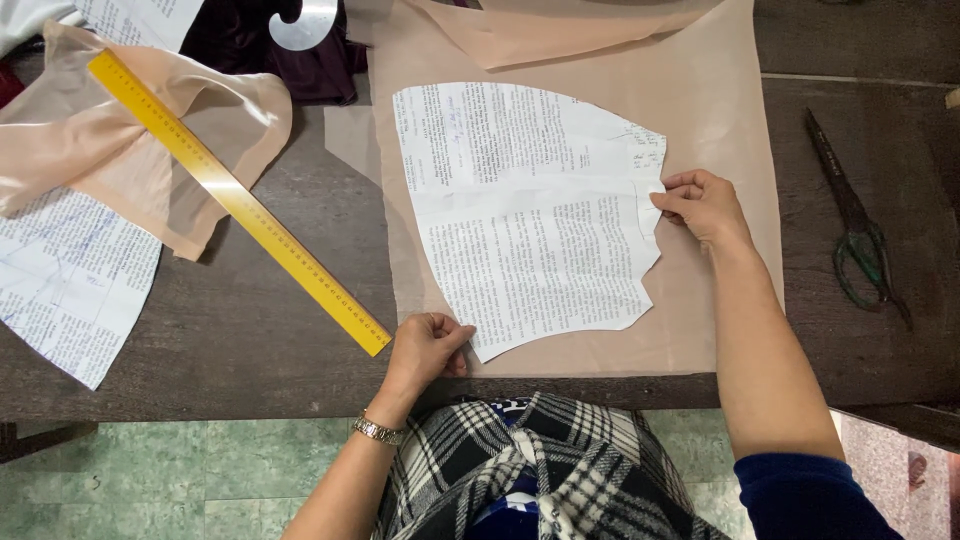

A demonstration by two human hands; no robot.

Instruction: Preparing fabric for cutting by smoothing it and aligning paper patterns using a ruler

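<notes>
While our left hand [425, 345] presses its fingertips onto the near corner of the fan-shaped pattern piece cut from printed white paper [530, 210], our right hand [703, 203] pinches the small tab on that paper's right edge between thumb and fingers. Neither hand lifts the paper: it lies flat on the sheet of sheer peach fabric [700, 120] spread over the dark wooden table [250, 320], roughly in the table's middle, straight ahead of us.

Left of the paper a long yellow ruler [235, 195] runs diagonally, its far half resting on a loose crumpled piece of the same peach fabric [110, 150], its near end close beside our left hand. Well off to the right lie dark scissors with green handles [855, 225], apart from both hands. On our left wrist sits a metal watch [378, 430].
</notes>
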